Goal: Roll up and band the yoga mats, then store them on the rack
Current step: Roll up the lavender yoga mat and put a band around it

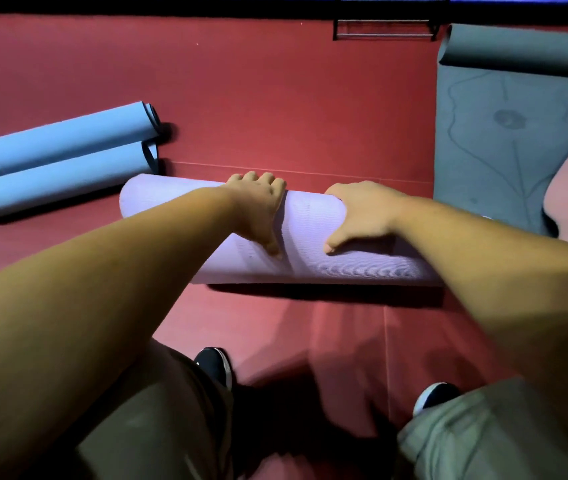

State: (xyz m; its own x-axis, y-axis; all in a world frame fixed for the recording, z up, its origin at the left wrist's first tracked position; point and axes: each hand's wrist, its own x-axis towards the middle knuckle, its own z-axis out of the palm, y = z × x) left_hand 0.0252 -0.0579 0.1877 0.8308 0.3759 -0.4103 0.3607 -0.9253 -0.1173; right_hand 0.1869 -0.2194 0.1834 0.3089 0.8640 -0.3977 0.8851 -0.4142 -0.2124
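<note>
Curling round the seemingly soft, springy lilac foam mat roll (310, 216), the left hand (258, 206) and right hand (362, 213) are clamping its middle.

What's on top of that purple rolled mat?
The left hand and right hand grip the purple mat, fingers curled over its far side. Their fingertips are hidden.

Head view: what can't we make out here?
- purple mat: right end is hidden behind the right forearm. Fingertips of the left hand and right hand curl out of sight over its far side.
- rack: cut off by the top edge and dark, so its contents are unreadable.
- grey mat: near end is hidden behind the right forearm.
- shoes: motion-blurred, partly covered by the trouser legs.
</note>
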